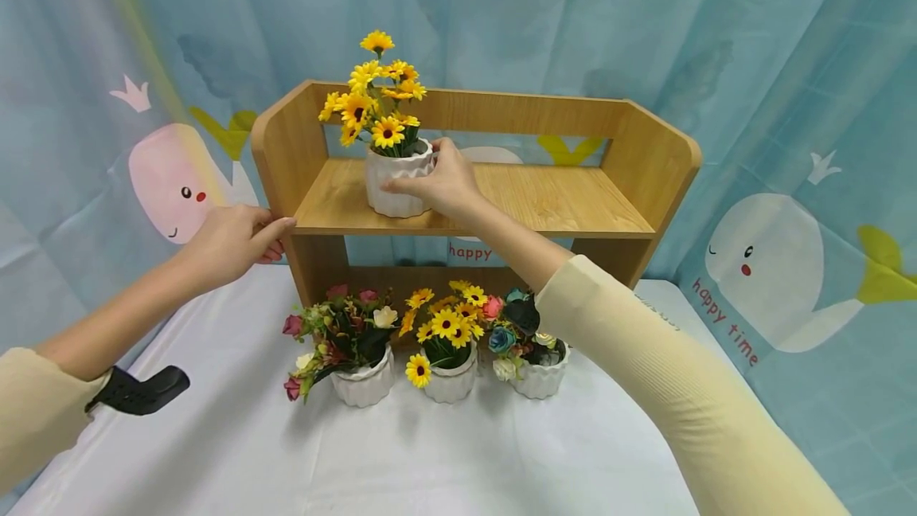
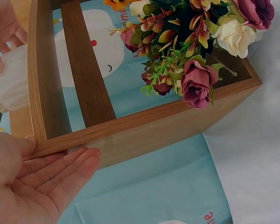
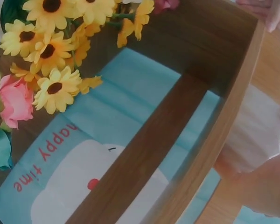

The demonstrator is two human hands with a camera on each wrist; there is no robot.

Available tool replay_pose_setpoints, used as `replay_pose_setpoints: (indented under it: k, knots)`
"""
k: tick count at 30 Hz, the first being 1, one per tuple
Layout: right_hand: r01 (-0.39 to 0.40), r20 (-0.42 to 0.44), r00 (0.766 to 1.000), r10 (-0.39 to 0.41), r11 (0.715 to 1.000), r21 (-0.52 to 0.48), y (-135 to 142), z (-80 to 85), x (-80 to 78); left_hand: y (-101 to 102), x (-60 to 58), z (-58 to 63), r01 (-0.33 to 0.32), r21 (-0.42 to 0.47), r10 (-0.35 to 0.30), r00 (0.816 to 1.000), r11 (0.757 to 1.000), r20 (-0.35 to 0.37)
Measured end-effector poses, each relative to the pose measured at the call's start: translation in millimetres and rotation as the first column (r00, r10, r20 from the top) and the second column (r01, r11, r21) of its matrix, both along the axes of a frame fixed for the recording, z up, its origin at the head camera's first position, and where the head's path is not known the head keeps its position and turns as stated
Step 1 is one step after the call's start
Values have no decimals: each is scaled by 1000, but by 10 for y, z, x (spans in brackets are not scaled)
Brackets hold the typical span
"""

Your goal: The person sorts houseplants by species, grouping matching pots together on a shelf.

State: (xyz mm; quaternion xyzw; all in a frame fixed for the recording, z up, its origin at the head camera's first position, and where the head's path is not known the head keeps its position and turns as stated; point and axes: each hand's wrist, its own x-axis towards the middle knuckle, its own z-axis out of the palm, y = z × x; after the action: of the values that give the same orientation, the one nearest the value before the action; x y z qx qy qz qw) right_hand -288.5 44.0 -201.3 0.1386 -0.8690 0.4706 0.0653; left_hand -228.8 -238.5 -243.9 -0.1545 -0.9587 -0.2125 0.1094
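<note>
My right hand (image 1: pixel 453 179) grips a white ribbed flower pot (image 1: pixel 387 181) by its right side, thumb in front and fingers at the rim. Yellow daisy-like flowers (image 1: pixel 368 102) rise from this pot, which is upright at the left part of the wooden shelf's upper board (image 1: pixel 544 197). Whether its base touches the board is hard to tell. At the shelf's left side panel (image 1: pixel 275 158), my left hand (image 1: pixel 232 241) holds the edge. The left wrist view shows its thumb at the front edge and its fingers (image 2: pixel 70 175) along the outer face.
Below stand a pot of dark-pink and cream roses (image 1: pixel 364 381), a pot of yellow flowers (image 1: pixel 453 377) and a pot of mixed roses (image 1: pixel 540 377), partly behind my right sleeve (image 1: pixel 645 349). A white cloth (image 1: pixel 430 460) covers the table; blue curtains (image 1: pixel 516 14) hang behind.
</note>
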Motion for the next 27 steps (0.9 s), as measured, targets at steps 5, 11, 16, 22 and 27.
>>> replay_pose_setpoints:
  k: [5, 11, 16, 22, 27]
  knots:
    - [5, 27, 1000, -5, 1000, -2, 29, 52, 59, 5, 1, 0, -2, 2, 2, 1000, 1000, 2]
    - [17, 53, 998, -16, 1000, -11, 93, 94, 166, 10, 3, 3, -11, 6, 11, 1000, 1000, 23]
    - [39, 41, 998, -37, 998, -48, 134, 79, 280, 10, 5, 3, -12, 2, 12, 1000, 1000, 25]
    - [29, -8, 1000, -30, 995, -94, 216, 6, 431, 4, 0, 1, -8, -4, 9, 1000, 1000, 15]
    - [-17, -91, 996, 7, 993, -115, 315, -100, 512, 1, -10, -11, -8, 11, 8, 1000, 1000, 22]
